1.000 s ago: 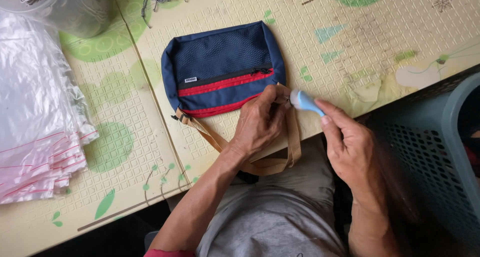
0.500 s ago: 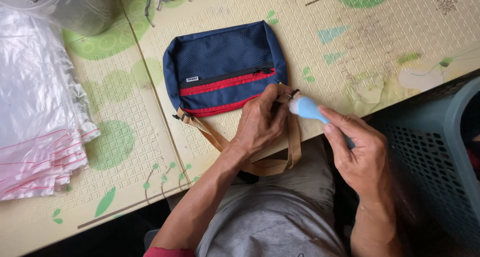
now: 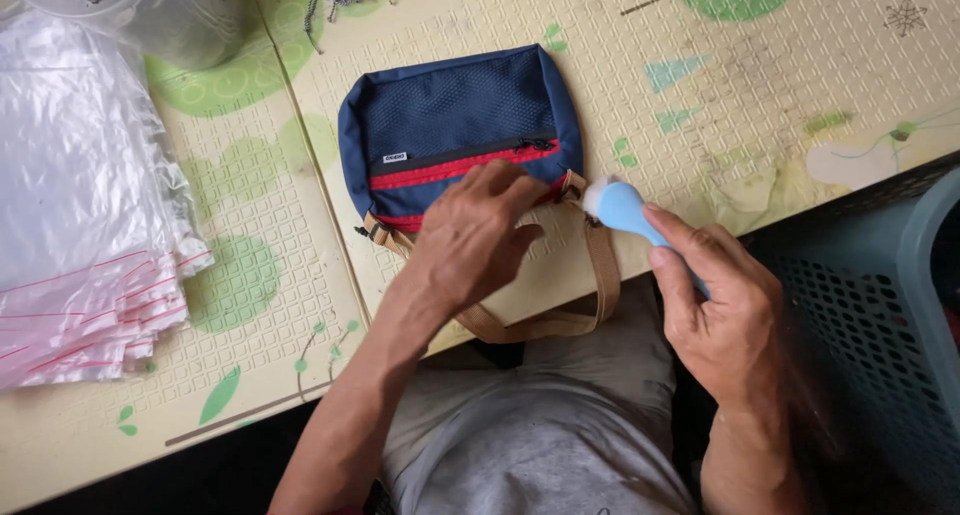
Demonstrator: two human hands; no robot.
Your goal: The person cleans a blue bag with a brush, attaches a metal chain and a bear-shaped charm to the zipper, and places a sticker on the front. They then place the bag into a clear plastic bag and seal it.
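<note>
Left hand: the left hand [image 3: 470,240] lies palm down on the near right corner of the pouch, fingers curled and pressing the fabric flat; whether it pinches anything beneath them cannot be told.
Right hand: the right hand [image 3: 715,310] is wrapped around the handle of a light blue tool [image 3: 622,208], thumb laid along its top.
Tool: its rounded white-tipped head sits just beside the pouch's right edge, close to the strap ring; the working end is too small to make out.
Pouch: the navy pouch [image 3: 455,115] with red zip bands lies flat on the patterned mat [image 3: 700,95], near the mat's near edge.
Strap: the tan strap [image 3: 590,310] loops off the near edge toward the person's lap.
Risk, fingers: the tool head is close to the left fingertips; a slip could likely catch them.
Risk, pouch: if the pressing hand eases, the pouch may slide and the tool may miss its spot.
Risk, strap: the hanging loop could snag a wrist and drag the pouch.
Surroundings: clear plastic bags [image 3: 80,235] are stacked at the left; a blue basket [image 3: 880,305] stands at the right.
</note>
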